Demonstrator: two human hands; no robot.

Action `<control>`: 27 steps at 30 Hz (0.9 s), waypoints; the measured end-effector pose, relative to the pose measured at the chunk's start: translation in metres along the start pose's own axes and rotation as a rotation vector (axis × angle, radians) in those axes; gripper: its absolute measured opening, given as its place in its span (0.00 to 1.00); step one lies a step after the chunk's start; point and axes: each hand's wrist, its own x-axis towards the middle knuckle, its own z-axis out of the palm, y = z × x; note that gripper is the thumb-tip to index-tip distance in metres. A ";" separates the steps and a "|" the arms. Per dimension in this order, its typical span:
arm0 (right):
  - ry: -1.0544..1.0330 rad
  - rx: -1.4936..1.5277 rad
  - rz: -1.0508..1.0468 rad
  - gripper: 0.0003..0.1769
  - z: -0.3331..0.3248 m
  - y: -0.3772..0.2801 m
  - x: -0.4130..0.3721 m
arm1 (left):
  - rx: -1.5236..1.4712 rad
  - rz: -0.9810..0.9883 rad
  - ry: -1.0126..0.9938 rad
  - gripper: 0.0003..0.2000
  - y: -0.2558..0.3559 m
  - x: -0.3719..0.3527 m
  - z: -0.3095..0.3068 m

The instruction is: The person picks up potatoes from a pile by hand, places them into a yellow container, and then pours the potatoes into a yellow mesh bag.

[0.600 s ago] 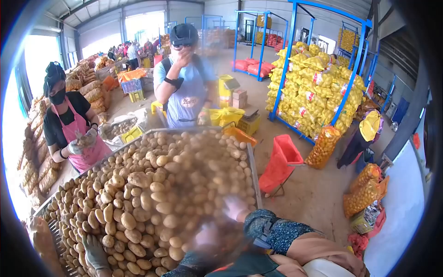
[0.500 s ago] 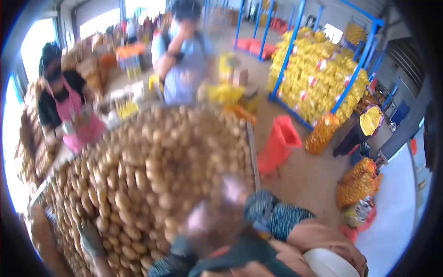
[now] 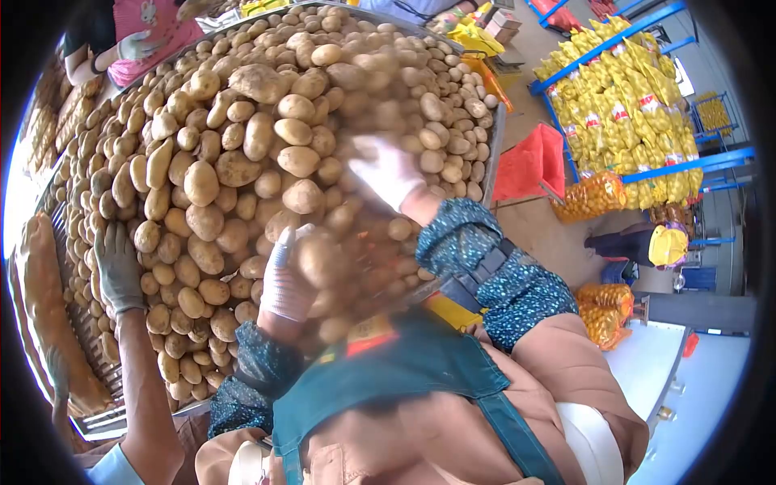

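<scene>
A large heap of brown potatoes (image 3: 230,170) spreads before me. My left hand (image 3: 284,283), in a whitish glove, is at the near side of the heap. A motion-blurred potato (image 3: 316,260) rests against its palm, and the fingers curl beside it. Farther forward and to the right, my right hand (image 3: 390,171) reaches over the heap in a white glove. Its fingers stretch leftward, apart, with nothing seen in them. Below and between my hands the potatoes are smeared by motion.
Another person's gloved hand (image 3: 120,267) lies on the potatoes at left. Across the heap is a co-worker's gloved hand (image 3: 137,46). A red bag (image 3: 529,166) stands right of the metal table edge (image 3: 495,153). Yellow net sacks (image 3: 622,105) fill a blue rack.
My view has tilted down toward the heap. My hands, blurred close to my body before, are now apart over the potatoes, the right one farther forward. The co-workers' upper bodies have left the view.
</scene>
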 end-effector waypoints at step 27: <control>-0.448 0.452 -0.264 0.27 0.036 -0.054 -0.056 | 0.007 -0.015 -0.156 0.27 0.031 -0.012 0.017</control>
